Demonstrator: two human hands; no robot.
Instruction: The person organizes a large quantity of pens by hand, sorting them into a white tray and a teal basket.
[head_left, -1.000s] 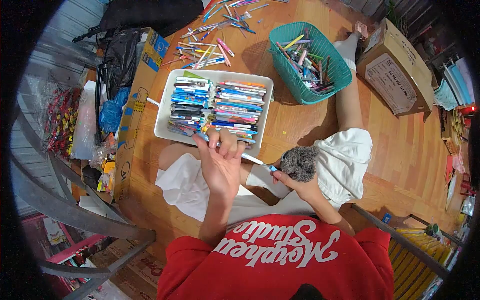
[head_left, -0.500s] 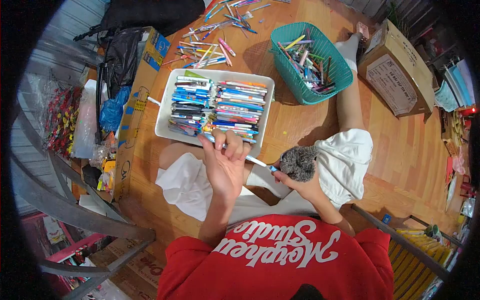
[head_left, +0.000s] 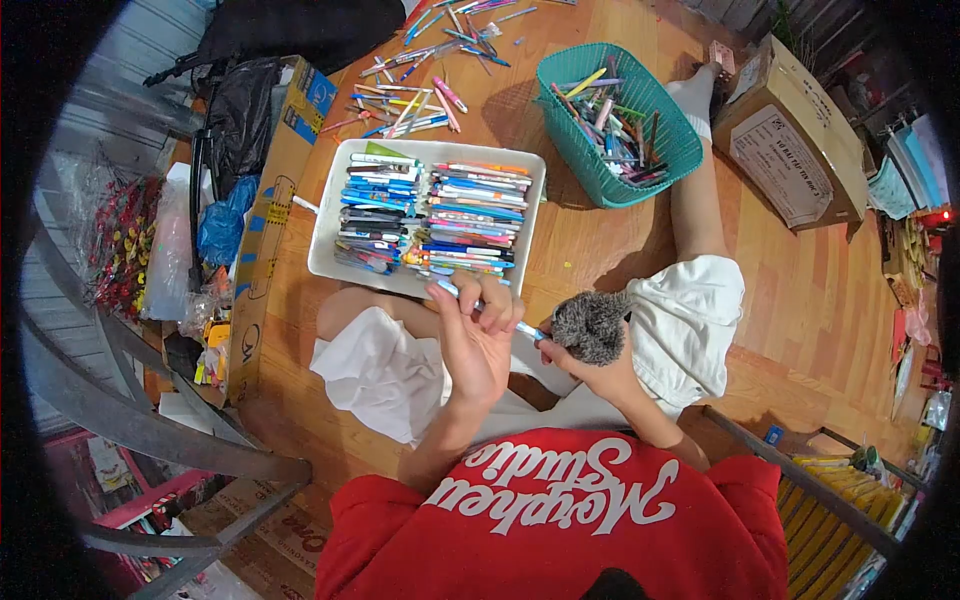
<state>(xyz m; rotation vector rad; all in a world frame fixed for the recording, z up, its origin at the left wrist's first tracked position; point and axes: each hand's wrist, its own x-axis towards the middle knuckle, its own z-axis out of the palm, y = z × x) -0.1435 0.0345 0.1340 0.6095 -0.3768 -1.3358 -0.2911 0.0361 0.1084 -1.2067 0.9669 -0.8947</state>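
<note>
A light blue and white pen [head_left: 529,330] slants between my two hands over my lap. My left hand [head_left: 474,345] is closed around its upper-left part, palm turned up. At the pen's lower-right end, the thumb and fingers of my right hand [head_left: 605,374] grip the tip. That same hand also carries a dark grey fuzzy wad [head_left: 592,328], which hides most of its fingers. Just beyond my left hand sits a white tray [head_left: 323,240], with pens [head_left: 475,205] laid in two stacked columns.
A teal woven basket [head_left: 620,196] of loose pens stands right of the tray. More pens [head_left: 405,110] lie scattered on the wooden floor behind it. Cardboard boxes [head_left: 785,140] flank both sides. A curved metal frame [head_left: 160,420] is at the left.
My left hand has moved right and slightly down, closer to my right hand. Less of the pen shows between them. The tray and basket appear shifted slightly in view.
</note>
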